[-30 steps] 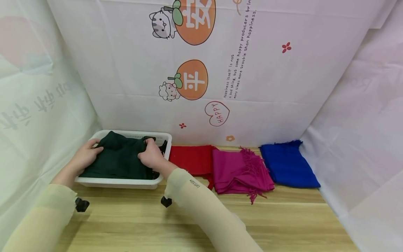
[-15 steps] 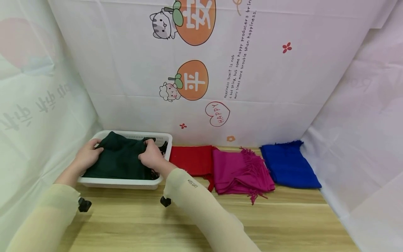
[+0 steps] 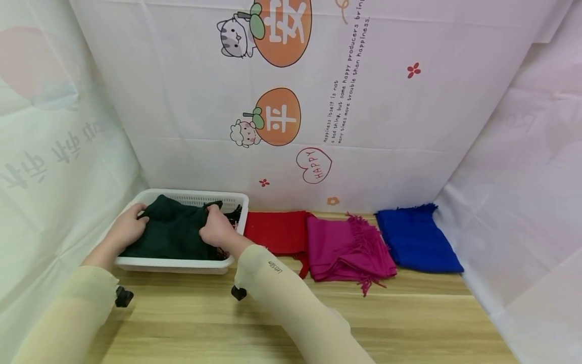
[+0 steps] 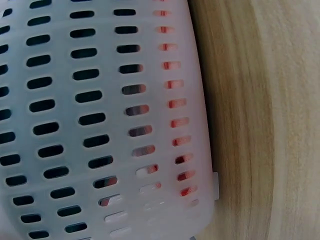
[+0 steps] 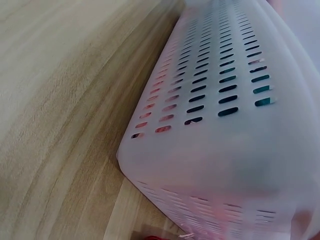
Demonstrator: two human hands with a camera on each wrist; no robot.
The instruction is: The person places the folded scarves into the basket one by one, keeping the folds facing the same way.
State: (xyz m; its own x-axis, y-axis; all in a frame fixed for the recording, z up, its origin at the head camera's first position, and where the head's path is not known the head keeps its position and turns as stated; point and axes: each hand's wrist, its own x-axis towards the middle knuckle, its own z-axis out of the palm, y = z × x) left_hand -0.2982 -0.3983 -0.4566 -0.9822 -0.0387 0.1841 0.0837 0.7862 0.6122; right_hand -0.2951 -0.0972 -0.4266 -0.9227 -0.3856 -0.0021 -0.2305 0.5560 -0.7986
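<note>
A folded dark green scarf [image 3: 175, 230] lies in a white slotted plastic basket [image 3: 173, 263] at the left of the table. My left hand [image 3: 127, 228] grips the scarf's left edge, thumb on top. On the opposite side my right hand [image 3: 219, 228] pinches its right edge, where dark fringe shows near the basket's right wall. In the left wrist view, dark cloth and something red show through the slots of the basket wall [image 4: 110, 145]. From the right wrist, red and green show through the slots of the basket [image 5: 200, 160] too.
To the basket's right, a folded red scarf [image 3: 277, 232], a magenta fringed scarf [image 3: 334, 247] and a blue fringed scarf [image 3: 416, 240] lie in a row on the wooden table [image 3: 318, 313]. White printed sheets [image 3: 386, 126] close off the back and both sides.
The top edge of the green scarf has sunk slightly toward the basket, and the right hand has come down a little with it. The left hand has shifted slightly right.
</note>
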